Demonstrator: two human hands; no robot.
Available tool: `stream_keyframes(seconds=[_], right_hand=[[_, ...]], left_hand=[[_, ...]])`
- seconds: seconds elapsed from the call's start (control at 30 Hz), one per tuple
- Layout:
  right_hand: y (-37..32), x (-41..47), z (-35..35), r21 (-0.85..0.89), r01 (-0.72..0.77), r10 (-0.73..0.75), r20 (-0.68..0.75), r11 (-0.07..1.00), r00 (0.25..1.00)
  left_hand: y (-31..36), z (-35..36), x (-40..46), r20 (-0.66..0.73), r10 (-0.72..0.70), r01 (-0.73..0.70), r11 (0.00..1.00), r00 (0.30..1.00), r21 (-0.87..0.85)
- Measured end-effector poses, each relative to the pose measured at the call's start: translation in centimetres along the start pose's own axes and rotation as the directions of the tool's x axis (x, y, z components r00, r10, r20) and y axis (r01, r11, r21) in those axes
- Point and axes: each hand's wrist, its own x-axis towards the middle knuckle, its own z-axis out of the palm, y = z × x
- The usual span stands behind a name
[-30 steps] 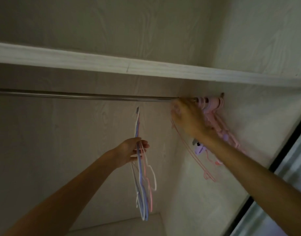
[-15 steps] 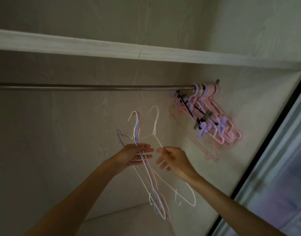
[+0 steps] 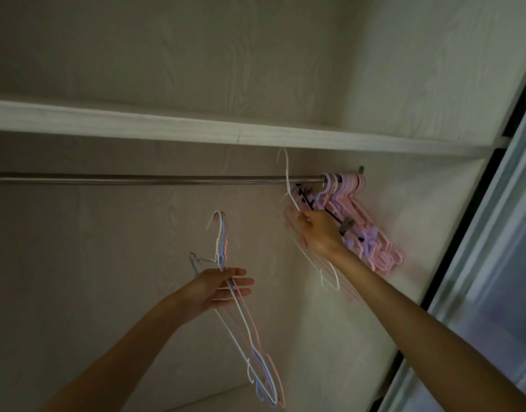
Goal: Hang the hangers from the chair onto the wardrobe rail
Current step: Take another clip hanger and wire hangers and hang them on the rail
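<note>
A metal wardrobe rail point(image 3: 137, 178) runs across the view under a shelf. My right hand point(image 3: 316, 231) grips a white wire hanger point(image 3: 287, 176) by its neck, lifted so that its hook rises above the rail, just left of the hung hangers. My left hand point(image 3: 217, 288) holds a bunch of thin white, blue and pink hangers point(image 3: 245, 328) lower down in the middle, their hooks pointing up. Several pink and purple hangers point(image 3: 363, 221) hang bunched at the rail's right end.
A pale wooden shelf point(image 3: 196, 129) sits just above the rail. The wardrobe's back wall and right side wall point(image 3: 434, 69) close in the space. A sliding door frame point(image 3: 493, 233) stands at the right edge.
My right hand took one white hanger from the bunch and raised it up and to the right, to the rail. My left hand stayed low with the remaining hangers.
</note>
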Motion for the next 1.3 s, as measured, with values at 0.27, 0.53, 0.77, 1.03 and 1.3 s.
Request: stream_keyframes(seconds=[0.27, 0.53, 0.77, 1.03, 1.3], right_hand=[[1.5, -0.4, 1.9, -0.067, -0.16, 0.168, 0.144, 0.985, 0.975], [-1.3, 4.1, -0.9, -0.466, 0.224, -0.281, -0.055, 0.856, 0.958], [0.0, 11.1, -0.1, -0.653, 0.403, -0.353, 0.216, 0.641, 0.911], [3.9, 12.7, -3.0, -0.716, 0.309, -0.307, 0.137, 0.626, 0.942], [2.3, 10.0, -3.0, -0.584, 0.361, -0.446, -0.001, 0.727, 0.895]], left_hand=[[0.5, 0.4, -0.8, -0.002, -0.032, 0.032, 0.999, 0.999, -0.037], [0.0, -0.4, 0.1, -0.025, -0.056, 0.056, 0.998, 0.998, -0.002], [-0.5, -1.2, 1.4, -0.04, -0.084, 0.086, 0.995, 0.996, 0.045], [-0.5, -1.2, 2.7, -0.038, -0.078, 0.08, 0.995, 0.996, 0.057], [1.1, -0.3, 1.9, -0.041, -0.038, 0.041, 0.995, 0.998, 0.094]])
